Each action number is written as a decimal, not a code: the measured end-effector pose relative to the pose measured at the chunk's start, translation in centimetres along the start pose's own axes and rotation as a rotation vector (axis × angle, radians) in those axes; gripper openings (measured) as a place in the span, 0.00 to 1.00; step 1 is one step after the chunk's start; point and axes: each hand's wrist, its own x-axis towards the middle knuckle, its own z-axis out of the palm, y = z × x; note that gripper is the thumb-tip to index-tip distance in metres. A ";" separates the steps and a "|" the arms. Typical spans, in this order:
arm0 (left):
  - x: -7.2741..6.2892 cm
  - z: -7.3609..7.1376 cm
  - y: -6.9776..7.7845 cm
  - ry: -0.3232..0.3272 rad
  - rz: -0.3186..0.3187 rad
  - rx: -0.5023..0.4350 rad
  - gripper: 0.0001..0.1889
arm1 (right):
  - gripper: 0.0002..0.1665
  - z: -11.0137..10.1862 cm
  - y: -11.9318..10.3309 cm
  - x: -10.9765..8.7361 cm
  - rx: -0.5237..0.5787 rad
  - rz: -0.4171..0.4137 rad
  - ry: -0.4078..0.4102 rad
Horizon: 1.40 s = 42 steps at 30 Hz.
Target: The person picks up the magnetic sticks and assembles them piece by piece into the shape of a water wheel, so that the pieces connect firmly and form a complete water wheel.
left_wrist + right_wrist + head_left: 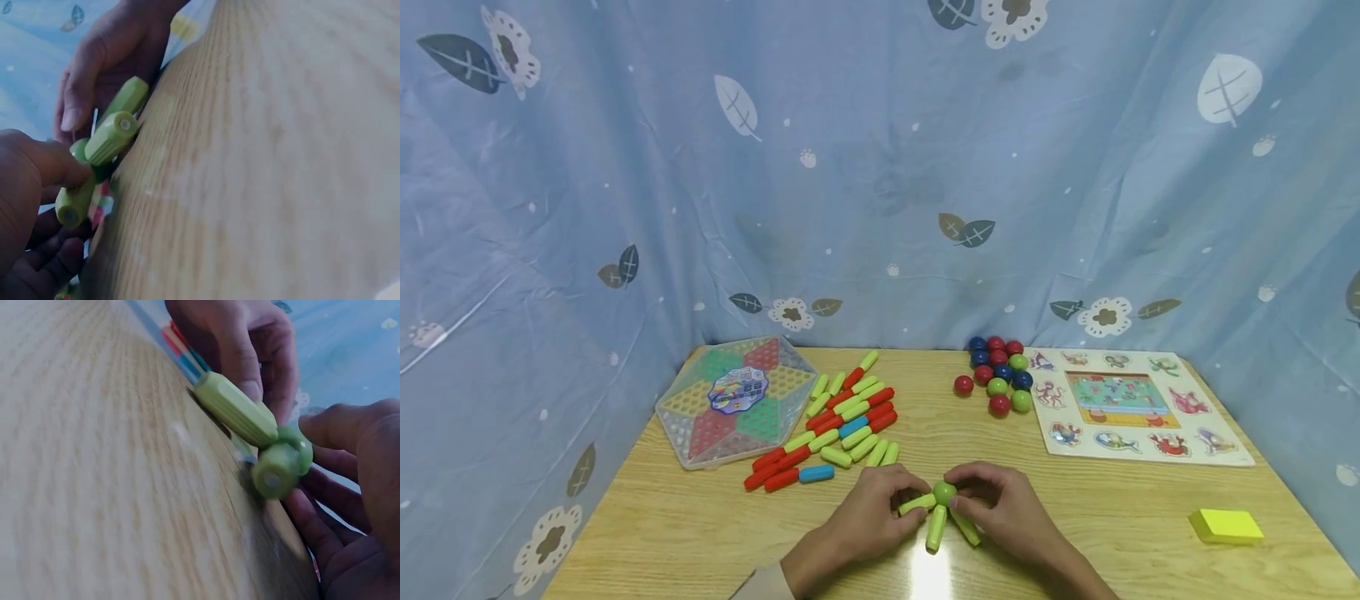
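A green ball (944, 492) with several light green sticks radiating from it sits near the table's front edge. One stick (937, 528) points toward me, another (966, 528) slants to the right. My left hand (880, 510) pinches the left stick (916, 503) between thumb and fingers. From the other side my right hand (1004, 510) holds the ball, its thumb and fingers on either side. In the left wrist view, sticks (112, 137) stick out between both hands. The right wrist view shows the ball (299, 449) beside my right thumb; its far side is hidden.
Red, green and blue sticks (850, 408) lie in a group left of centre. Behind them rests a hexagonal marble board (790, 392). Red, blue and green balls (998, 406) cluster at the back, beside a sea-animal puzzle board (1213, 433). A yellow block (1227, 527) is at the right.
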 end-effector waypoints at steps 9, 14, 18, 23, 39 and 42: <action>-0.1 -0.4 -0.2 -0.016 0.044 -0.124 0.10 | 0.12 0.3 0.0 0.0 -0.034 0.002 0.036; -0.5 -1.9 -1.6 0.089 0.072 -0.309 0.11 | 0.12 0.1 0.0 -0.1 -0.027 -0.001 0.012; -0.6 -3.0 -2.5 0.172 0.046 -0.298 0.14 | 0.12 0.0 0.1 -0.1 -0.013 0.002 -0.005; -0.6 -3.6 -2.7 0.200 0.028 -0.071 0.19 | 0.12 -0.1 0.2 -0.2 -0.007 0.002 -0.024; -0.4 -3.5 -1.7 0.024 0.128 0.426 0.06 | 0.14 -0.4 -0.1 -0.3 0.028 0.020 -0.061; -0.4 -3.1 -1.1 0.003 0.131 0.344 0.07 | 0.14 -0.5 0.0 -0.2 0.031 0.012 -0.069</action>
